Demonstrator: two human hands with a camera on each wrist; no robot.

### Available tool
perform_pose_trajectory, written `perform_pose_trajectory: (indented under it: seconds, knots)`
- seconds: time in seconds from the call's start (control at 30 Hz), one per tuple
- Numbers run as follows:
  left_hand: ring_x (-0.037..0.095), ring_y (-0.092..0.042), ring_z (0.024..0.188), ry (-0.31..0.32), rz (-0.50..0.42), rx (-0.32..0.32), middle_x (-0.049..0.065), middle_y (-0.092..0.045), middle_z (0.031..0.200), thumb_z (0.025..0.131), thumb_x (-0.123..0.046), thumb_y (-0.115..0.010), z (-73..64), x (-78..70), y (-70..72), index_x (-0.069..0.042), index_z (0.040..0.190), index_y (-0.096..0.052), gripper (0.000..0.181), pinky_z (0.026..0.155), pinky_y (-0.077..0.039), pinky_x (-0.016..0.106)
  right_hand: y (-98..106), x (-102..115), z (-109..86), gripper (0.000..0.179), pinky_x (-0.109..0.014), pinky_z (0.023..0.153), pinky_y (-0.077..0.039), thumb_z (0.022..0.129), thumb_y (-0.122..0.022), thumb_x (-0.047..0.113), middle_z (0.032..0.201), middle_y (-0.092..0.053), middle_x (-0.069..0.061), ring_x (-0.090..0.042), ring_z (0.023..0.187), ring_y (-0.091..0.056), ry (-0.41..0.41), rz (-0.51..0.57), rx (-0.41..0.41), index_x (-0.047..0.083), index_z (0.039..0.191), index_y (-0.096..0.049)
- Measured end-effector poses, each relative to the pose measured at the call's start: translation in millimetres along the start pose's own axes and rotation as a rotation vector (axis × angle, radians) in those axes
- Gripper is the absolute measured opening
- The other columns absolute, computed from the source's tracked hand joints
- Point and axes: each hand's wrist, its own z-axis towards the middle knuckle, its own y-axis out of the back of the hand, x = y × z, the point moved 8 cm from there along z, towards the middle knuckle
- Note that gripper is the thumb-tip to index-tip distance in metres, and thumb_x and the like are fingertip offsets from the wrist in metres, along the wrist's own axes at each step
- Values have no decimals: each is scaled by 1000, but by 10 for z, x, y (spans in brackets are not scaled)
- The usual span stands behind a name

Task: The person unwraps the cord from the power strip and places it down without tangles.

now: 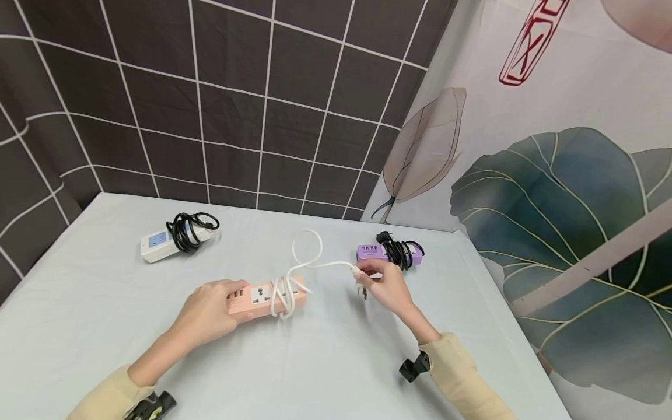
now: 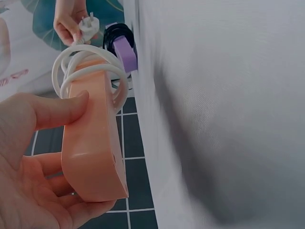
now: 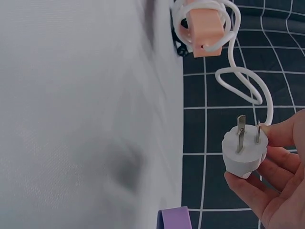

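Note:
My left hand [image 1: 212, 309] grips one end of a pink power strip [image 2: 90, 143], thumb on one side and fingers on the other. A white cord [image 1: 286, 297] is wound in loops around the strip's other end. From those loops the cord runs, with one loose curl, to a white three-pin plug [image 3: 244, 150]. My right hand [image 1: 385, 286] pinches this plug between thumb and fingers, its metal prongs bare. In the left wrist view, the strip is held above the table with its shadow on the cloth.
A white power strip [image 1: 160, 246] wrapped in black cord [image 1: 186, 233] lies at the back left. Behind my right hand lies a purple power strip [image 1: 371, 252] with its own black cord [image 1: 400, 254]. A dark checked cloth hangs behind the white table [image 1: 325, 373].

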Motion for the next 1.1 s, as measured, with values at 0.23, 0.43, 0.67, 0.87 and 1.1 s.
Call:
perform_pose_trajectory:
  seconds: [0.23, 0.43, 0.67, 0.87, 1.1]
  knots:
    - [30, -66, 87, 3, -4, -15, 20, -70, 105, 68, -25, -83, 8, 40, 27, 1, 114, -68, 55, 69, -48, 41, 61, -51, -76, 13, -25, 73, -57, 86, -67, 4, 90, -73, -11, -19, 83, -68, -20, -3, -3, 2, 98, -71]
    - [24, -63, 84, 13, 4, -16, 17, -71, 106, 69, -26, -83, 9, 70, 66, -1, 115, -68, 54, 67, -46, 37, 96, -119, -150, 13, -24, 74, -57, 85, -68, 3, 90, -72, -13, -18, 82, -67, -57, 31, -4, 1, 98, -71]
    - [39, -65, 98, 32, 3, -14, 22, -68, 112, 70, -26, -82, 2, 113, 86, 1, 117, -66, 56, 77, -49, 50, 104, -149, -242, 14, -24, 74, -57, 87, -68, 6, 91, -72, -14, -16, 80, -69, -71, 54, 16, 0, 99, -71]
    - [41, -64, 100, 38, 7, -23, 24, -68, 113, 71, -26, -82, 6, 139, 98, 2, 118, -65, 58, 77, -49, 52, 103, -141, -312, 13, -25, 74, -57, 87, -68, 6, 90, -72, -13, -11, 77, -68, -48, 58, 29, 1, 98, -71]
    - [45, -62, 101, 46, 11, -44, 26, -67, 113, 71, -28, -82, 5, 185, 124, 2, 118, -65, 58, 78, -48, 55, 99, -171, -403, 13, -23, 74, -56, 86, -67, 4, 88, -72, -11, -7, 77, -67, -76, 63, 29, 2, 98, -71]
